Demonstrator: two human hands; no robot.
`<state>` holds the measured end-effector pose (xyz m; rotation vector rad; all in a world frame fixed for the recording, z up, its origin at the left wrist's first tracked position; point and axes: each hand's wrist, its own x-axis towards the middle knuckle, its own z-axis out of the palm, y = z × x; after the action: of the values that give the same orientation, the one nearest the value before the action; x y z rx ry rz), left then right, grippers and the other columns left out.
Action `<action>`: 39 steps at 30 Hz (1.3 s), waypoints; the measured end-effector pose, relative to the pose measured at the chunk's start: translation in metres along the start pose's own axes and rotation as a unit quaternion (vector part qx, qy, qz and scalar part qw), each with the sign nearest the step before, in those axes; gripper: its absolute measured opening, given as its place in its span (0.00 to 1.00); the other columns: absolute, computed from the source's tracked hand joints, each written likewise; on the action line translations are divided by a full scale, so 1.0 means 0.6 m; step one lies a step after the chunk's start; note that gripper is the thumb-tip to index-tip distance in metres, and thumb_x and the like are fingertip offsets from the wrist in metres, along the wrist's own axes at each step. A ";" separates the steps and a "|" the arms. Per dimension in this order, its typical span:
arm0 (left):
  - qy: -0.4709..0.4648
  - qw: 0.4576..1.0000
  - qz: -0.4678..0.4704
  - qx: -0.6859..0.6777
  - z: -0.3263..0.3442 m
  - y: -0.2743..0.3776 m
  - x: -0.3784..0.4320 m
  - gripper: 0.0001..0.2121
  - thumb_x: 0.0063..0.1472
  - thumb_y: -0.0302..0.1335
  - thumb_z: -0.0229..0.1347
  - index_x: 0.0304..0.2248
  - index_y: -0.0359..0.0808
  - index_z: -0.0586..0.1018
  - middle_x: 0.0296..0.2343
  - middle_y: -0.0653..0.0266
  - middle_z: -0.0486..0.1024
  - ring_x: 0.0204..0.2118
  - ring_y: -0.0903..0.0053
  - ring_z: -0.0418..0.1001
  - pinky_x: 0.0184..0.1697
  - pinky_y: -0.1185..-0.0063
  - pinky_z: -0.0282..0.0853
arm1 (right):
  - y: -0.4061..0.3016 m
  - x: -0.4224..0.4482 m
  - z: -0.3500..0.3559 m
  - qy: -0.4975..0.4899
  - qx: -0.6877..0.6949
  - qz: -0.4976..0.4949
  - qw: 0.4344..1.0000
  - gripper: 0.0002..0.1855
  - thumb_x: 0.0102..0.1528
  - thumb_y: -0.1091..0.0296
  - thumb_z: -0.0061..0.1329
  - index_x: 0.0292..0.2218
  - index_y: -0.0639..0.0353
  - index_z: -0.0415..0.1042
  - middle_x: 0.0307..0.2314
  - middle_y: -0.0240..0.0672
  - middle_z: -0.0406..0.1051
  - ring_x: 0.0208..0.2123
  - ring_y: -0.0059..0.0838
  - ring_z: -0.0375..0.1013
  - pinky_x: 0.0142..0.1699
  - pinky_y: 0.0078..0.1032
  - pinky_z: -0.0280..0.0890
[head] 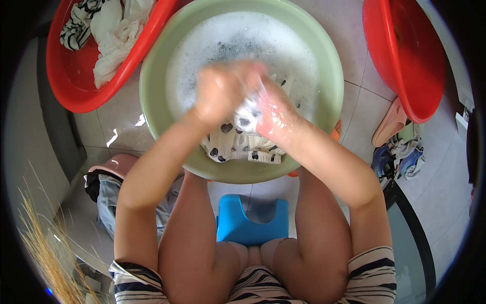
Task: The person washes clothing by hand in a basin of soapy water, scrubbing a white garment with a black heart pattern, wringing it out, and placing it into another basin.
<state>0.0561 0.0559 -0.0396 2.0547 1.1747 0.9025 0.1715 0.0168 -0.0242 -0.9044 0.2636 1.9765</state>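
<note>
A pale green plastic basin (148, 87) holds water covered in white suds (243, 34). Over it, my left hand (220, 89) and my right hand (275, 106) meet, both blurred and closed on a wet white garment with dark spots (246, 117). The garment's gathered hem hangs against the near inner wall of the basin. Foam and water glisten on my right hand and wrist. The exact grip of the fingers is blurred.
At upper left, a red basin (72, 91) holds white and striped clothes (117, 34). Another red basin (417, 57) stands tilted at right, near a pink slipper (389, 123) and crumpled cloth (408, 157). A blue plastic stool (250, 230) is below me; jeans (108, 193) lie at left.
</note>
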 end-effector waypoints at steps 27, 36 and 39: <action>-0.234 0.964 -0.033 0.125 -0.044 0.036 -0.040 0.24 0.50 0.38 0.60 0.47 0.41 0.72 0.39 0.59 0.71 0.43 0.64 0.68 0.53 0.65 0.58 | -0.086 -0.063 -0.118 0.179 -0.757 -0.221 0.588 0.26 0.53 0.71 0.49 0.52 0.62 0.59 0.42 0.46 0.67 0.46 0.40 0.68 0.50 0.29 0.61; -0.195 0.920 -0.311 -0.136 -0.124 0.022 -0.045 0.13 0.49 0.20 0.52 0.38 0.35 0.71 0.35 0.54 0.72 0.38 0.64 0.71 0.40 0.74 0.66 | -0.139 -0.103 -0.069 0.128 -0.412 -0.113 0.895 0.16 0.52 0.71 0.50 0.43 0.64 0.67 0.29 0.28 0.69 0.31 0.15 0.65 0.39 0.15 0.60; -0.290 0.919 -0.231 -0.132 -0.174 0.050 -0.066 0.13 0.46 0.20 0.53 0.35 0.35 0.71 0.32 0.56 0.71 0.38 0.63 0.71 0.41 0.73 0.66 | -0.121 -0.153 -0.075 0.090 -0.486 -0.094 0.864 0.13 0.54 0.70 0.49 0.41 0.61 0.66 0.29 0.28 0.69 0.30 0.17 0.66 0.35 0.20 0.63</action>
<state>-0.0270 0.0249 0.0346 1.5585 1.0589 0.1792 0.2812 -0.0260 0.0188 -1.6655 -0.7789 1.7924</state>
